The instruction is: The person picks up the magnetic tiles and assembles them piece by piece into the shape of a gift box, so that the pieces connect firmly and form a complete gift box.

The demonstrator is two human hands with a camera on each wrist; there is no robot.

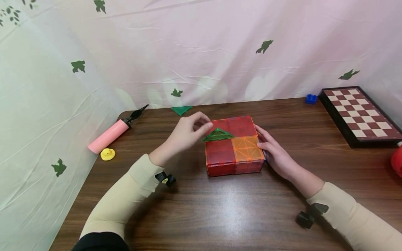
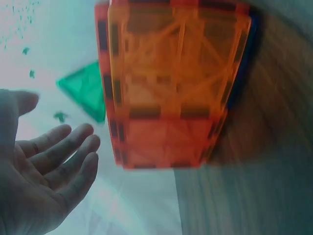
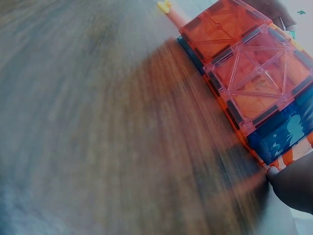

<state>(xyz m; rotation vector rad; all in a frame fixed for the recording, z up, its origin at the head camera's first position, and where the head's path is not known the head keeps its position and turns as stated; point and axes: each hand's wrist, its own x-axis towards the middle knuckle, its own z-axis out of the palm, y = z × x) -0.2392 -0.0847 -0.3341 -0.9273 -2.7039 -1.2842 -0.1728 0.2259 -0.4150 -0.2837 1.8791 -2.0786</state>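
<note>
A low box of see-through magnetic tiles (image 1: pixel 220 153), red with one orange square (image 1: pixel 246 148) on top, sits on the table. Its right side shows a blue panel (image 3: pixel 283 129) in the right wrist view. On the top a green triangular piece (image 1: pixel 218 134) rises from the red tiles. My left hand (image 1: pixel 192 131) hovers just left of that piece; the left wrist view shows its fingers loosely bent, holding nothing, apart from the green piece (image 2: pixel 85 90). My right hand (image 1: pixel 277 155) holds the box's right side, its thumb over the orange square's edge.
A flat green triangle tile (image 1: pixel 181 110) lies at the table's back edge. Leftward are a pink hand pump (image 1: pixel 110 135) and a yellow rubber duck (image 1: pixel 108 154). A blue toy brick (image 1: pixel 311 99), a checkered board (image 1: pixel 361 113) and a red object (image 1: pixel 397 160) are at the right.
</note>
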